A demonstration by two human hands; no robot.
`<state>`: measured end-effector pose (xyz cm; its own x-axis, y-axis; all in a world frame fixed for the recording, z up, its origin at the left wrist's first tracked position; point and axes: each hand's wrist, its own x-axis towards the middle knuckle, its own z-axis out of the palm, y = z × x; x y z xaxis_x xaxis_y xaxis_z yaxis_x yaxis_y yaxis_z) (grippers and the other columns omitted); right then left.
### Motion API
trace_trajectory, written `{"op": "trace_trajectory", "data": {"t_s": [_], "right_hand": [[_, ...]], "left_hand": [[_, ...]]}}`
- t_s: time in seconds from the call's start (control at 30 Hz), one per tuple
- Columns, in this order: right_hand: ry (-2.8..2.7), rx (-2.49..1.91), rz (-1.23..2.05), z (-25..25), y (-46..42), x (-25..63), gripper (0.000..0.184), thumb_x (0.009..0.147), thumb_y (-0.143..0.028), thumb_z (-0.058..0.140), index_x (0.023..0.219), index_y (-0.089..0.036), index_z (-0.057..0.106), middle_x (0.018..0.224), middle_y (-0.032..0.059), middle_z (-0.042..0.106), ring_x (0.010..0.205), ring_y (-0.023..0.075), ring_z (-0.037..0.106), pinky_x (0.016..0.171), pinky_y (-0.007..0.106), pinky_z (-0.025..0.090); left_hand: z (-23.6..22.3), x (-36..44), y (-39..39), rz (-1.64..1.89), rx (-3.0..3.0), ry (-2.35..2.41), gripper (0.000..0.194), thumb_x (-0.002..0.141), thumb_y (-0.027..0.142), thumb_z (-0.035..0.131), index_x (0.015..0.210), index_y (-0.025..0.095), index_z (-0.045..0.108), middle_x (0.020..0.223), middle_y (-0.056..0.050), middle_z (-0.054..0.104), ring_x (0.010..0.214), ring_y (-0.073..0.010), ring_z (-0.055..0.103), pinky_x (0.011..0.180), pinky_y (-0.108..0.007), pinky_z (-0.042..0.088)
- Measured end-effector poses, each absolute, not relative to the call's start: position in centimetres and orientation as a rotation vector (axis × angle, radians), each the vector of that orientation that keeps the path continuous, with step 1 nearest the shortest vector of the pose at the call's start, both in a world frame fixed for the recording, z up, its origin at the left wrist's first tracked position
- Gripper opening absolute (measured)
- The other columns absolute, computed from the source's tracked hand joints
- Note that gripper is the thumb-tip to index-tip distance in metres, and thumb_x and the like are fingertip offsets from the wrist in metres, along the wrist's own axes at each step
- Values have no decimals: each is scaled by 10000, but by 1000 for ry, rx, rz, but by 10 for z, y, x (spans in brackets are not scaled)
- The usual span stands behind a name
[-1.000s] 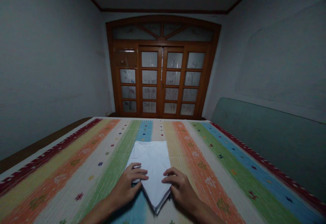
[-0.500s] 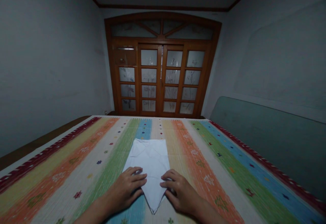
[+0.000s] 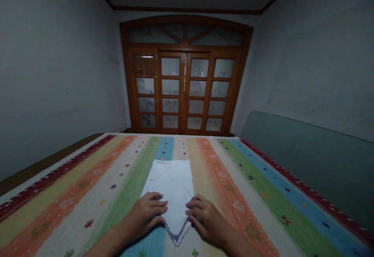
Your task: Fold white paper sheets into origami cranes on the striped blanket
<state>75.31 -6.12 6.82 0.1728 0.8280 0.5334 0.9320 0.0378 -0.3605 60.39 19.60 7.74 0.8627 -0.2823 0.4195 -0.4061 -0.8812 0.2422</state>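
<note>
My left hand (image 3: pixel 144 214) and right hand (image 3: pixel 206 220) apart, lying flat on folded paper (image 3: pixel 171 187), one each side, not clamped. Doubled V edge at paper tip (image 3: pixel 177 238) now shows clearer than moment ago. Paper mid striped blanket (image 3: pixel 70 196). Green panel (image 3: pixel 306 163) right; glazed wooden doors (image 3: pixel 184 89) ahead.

The white paper (image 3: pixel 171 187) now sits straighter (near tip (image 3: pixel 177 238) showing doubled edges).
</note>
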Motion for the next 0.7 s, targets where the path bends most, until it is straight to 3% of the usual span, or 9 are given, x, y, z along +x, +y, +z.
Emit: {"op": "trace_trajectory", "data": {"t_s": [0.13,0.33,0.47,0.6,0.7], "right_hand": [[-1624,-1784,-206,67,-60,754,209,973,-124,561,958,-185,761,947,100,774,932,247,665,845,365,559],[-1499,-1892,-165,69,-60,755,215,980,-151,550,916,-189,752,847,85,760,826,234,691,758,329,540],[-1380,-1936,-138,65,-58,752,224,977,-168,539,917,-172,755,848,105,766,798,237,718,752,328,541],[-1305,-1909,-102,59,-56,750,247,958,-175,530,1112,-148,721,933,130,769,843,250,723,797,354,549],[-1260,-1890,-56,59,-55,750,408,919,-160,546,1322,-147,611,887,91,742,783,230,694,772,347,546]], "left_hand": [[81,602,188,568,2754,-499,227,962,218,663,1171,260,740,1123,-67,808,1114,-291,700,954,-434,573],[74,604,173,668,2789,-380,394,848,79,629,1204,220,722,1035,-94,801,1028,-291,712,891,-406,592],[75,606,163,635,2636,-197,360,898,96,584,1186,235,749,963,-82,774,894,-225,729,804,-309,588],[77,607,159,576,2482,2,306,912,164,620,1170,249,762,897,-60,753,824,-213,725,781,-298,576],[73,609,159,615,2429,81,320,901,214,643,1202,260,742,919,-56,769,852,-233,722,810,-320,568]]}}
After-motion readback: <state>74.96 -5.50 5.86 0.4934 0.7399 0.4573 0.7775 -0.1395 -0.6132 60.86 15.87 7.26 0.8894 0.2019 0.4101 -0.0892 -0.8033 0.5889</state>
